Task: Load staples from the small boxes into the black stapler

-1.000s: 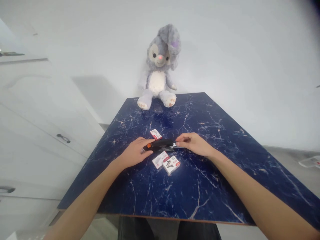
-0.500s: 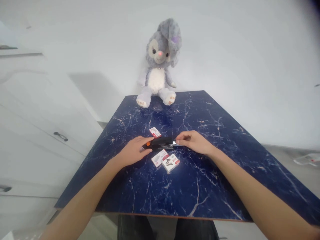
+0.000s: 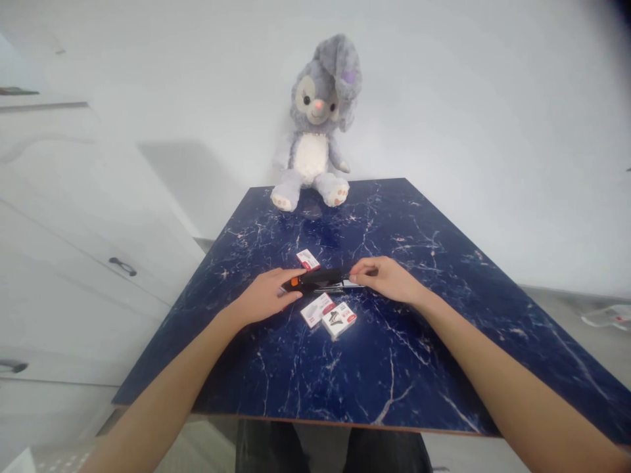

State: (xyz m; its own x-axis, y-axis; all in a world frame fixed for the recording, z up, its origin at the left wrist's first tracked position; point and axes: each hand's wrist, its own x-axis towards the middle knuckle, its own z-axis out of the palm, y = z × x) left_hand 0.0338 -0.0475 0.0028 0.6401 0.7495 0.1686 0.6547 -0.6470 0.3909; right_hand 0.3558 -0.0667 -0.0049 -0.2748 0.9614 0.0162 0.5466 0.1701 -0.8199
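Note:
A black stapler [image 3: 323, 279] with an orange part lies across the middle of the blue marbled table. My left hand [image 3: 269, 293] is closed around its left end, thumb on the near side and fingers on the far side. At the opposite end, my right hand [image 3: 379, 277] pinches with thumb and index finger by the silver metal part [image 3: 351, 284]; the fingertips partly cover what they grip. Just beyond the stapler lies a small red-and-white box [image 3: 308, 259]. On the near side, a white box [image 3: 316, 309] touches another box printed with a stapler picture [image 3: 339, 320].
A grey plush rabbit [image 3: 315, 125] sits at the far edge of the table [image 3: 394, 223], against the white wall. White drawers with dark handles [image 3: 122, 266] stand to the left. A clear plastic item [image 3: 608, 316] lies beyond the table's right side.
My right fingertips have shifted slightly to the right, and more of the silver metal part shows beneath them. My left hand keeps its hold; the boxes stay put as the view shifts slightly.

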